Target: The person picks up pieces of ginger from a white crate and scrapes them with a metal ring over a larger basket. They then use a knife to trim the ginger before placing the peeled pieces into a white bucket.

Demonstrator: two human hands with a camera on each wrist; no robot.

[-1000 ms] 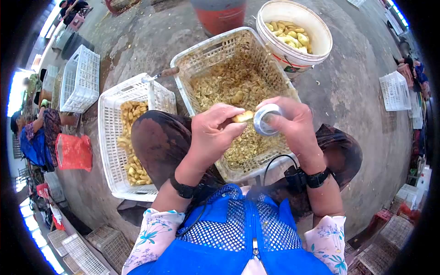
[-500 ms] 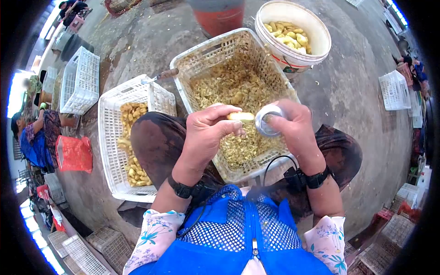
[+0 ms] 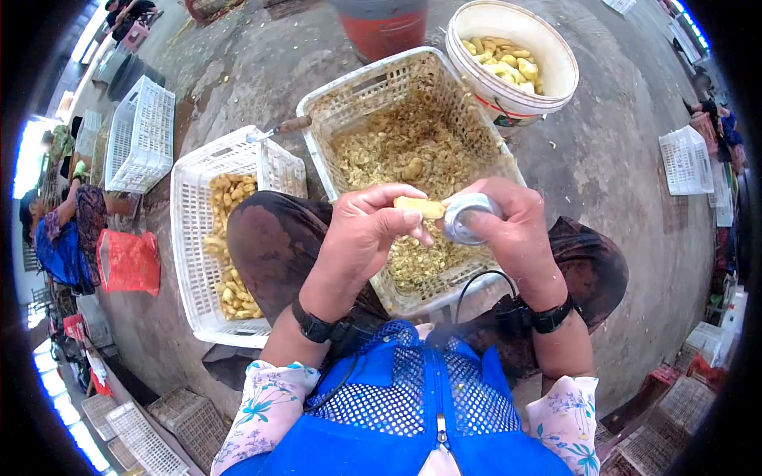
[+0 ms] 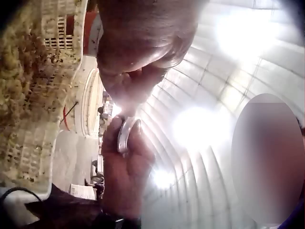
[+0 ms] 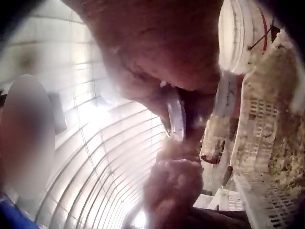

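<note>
My left hand (image 3: 357,226) pinches a pale yellow, mostly bare piece of ginger (image 3: 419,208) between thumb and fingers, its free end pointing right. In my right hand (image 3: 517,226) is a silver ring-shaped metal scraper (image 3: 454,225), gripped with the thumb inside it. The ring's edge comes right up to the ginger's end. In the right wrist view the metal ring (image 5: 176,117) shows edge-on under the curled fingers. Both hands are above a white plastic crate (image 3: 429,300) holding a thick layer of peel shavings (image 3: 373,151) and a lump of ginger (image 3: 412,167).
At the left, a white crate (image 3: 184,238) holds unpeeled ginger (image 3: 230,289). A wooden-handled knife (image 3: 294,124) lies across the crates' corners. Beyond stand a white bucket (image 3: 565,79) of peeled ginger and a red-grey bucket (image 3: 389,32). Another person (image 3: 59,246) sits far left beside a red bag (image 3: 127,262).
The ginger has turned in my left fingers and shows a paler side than a second ago. My right hand has tilted the ring and brought it back against the ginger's end.
</note>
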